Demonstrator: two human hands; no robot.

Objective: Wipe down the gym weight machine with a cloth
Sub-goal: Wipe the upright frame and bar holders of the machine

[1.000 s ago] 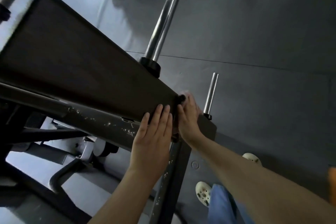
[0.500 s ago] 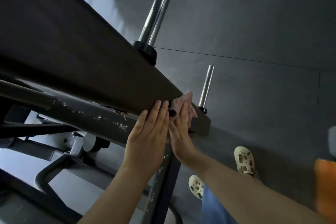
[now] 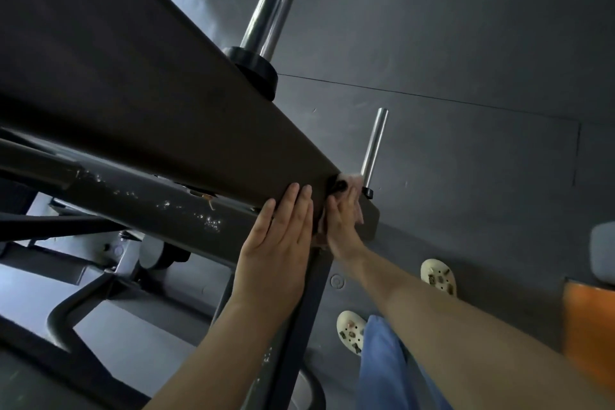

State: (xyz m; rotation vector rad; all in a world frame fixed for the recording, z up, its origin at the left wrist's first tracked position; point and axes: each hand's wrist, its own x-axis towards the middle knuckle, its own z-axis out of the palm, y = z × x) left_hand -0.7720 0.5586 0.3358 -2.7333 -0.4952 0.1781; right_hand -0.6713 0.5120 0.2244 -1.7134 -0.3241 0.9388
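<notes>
The weight machine's broad dark beam (image 3: 139,103) slants from upper left down to its end at centre right. My left hand (image 3: 279,243) lies flat with straight fingers on the beam's lower end. Just to its right, my right hand (image 3: 342,223) presses a pale pink cloth (image 3: 356,210) against the beam's end face, fingers extended over the cloth. The cloth is mostly hidden under that hand, next to a small black knob (image 3: 337,186).
A long chrome weight peg (image 3: 276,0) and a short chrome peg (image 3: 374,146) stick up behind the beam. A scuffed grey frame tube (image 3: 139,203) and an upright post (image 3: 299,319) run below. My two cream clogs (image 3: 437,276) stand on dark rubber flooring. An orange object (image 3: 589,326) sits at right.
The view has moved closer to the beam. My right hand has slid the cloth a little down the end face, so more pink cloth shows. My left hand stays flat on the beam.
</notes>
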